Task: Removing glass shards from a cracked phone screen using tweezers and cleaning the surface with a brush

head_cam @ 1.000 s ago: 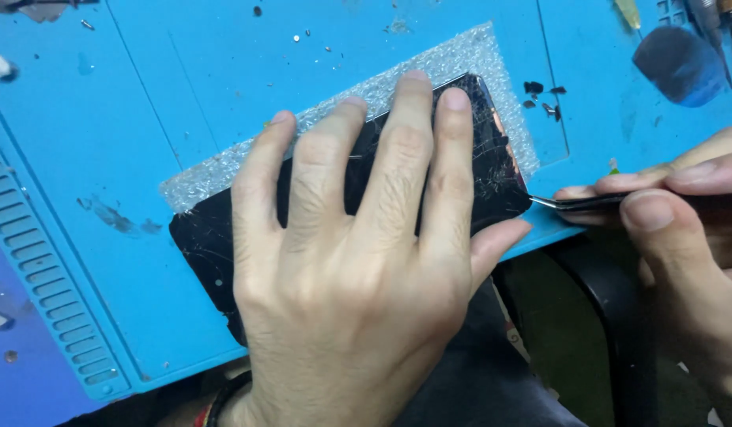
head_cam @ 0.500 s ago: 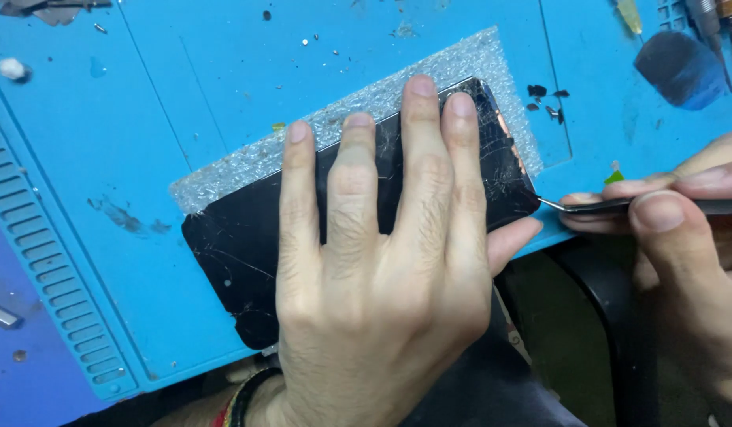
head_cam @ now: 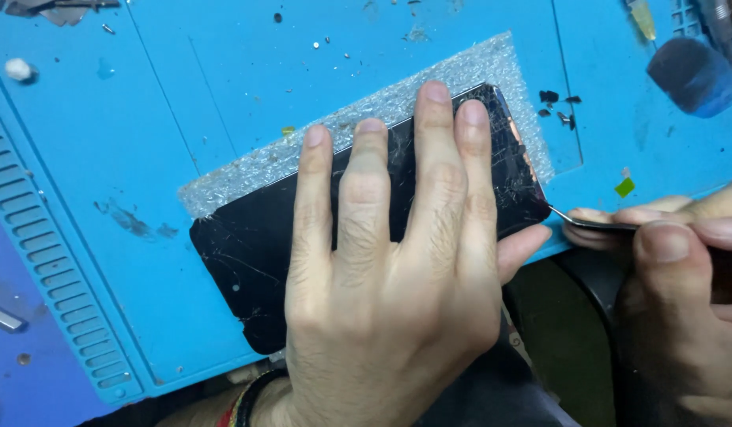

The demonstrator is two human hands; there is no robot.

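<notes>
1. Ribbed strip [head_cam: 50, 261]: a row of moulded slots running along the left edge of the blue work mat [head_cam: 184, 103], which covers the bench.
2. Small white lump [head_cam: 18, 69]: lies near the far left corner of the mat, well apart from the hands.
3. Bubble-wrap sheet [head_cam: 382, 107]: a pale, textured pad laid at a slant across the middle of the mat, reaching toward its near edge.
4. Phone [head_cam: 247, 253]: black, its glass face cracked, lying flat on the bubble-wrap sheet at the near edge of the mat; its right end points to the right hand.
5. Left hand [head_cam: 390, 285]: palm down on the phone, fingers straight and slightly spread, pressing it flat; thumb tip shows just beyond the phone's near right corner.
6. Thin metal tool [head_cam: 591, 222]: its tip touches the phone's right end.
7. Right hand [head_cam: 674, 261]: at the right of the near edge, thumb and fingertips pinched together on the thin metal tool.
8. Dark blue pad [head_cam: 692, 75]: rests near the far right corner of the mat.
</notes>
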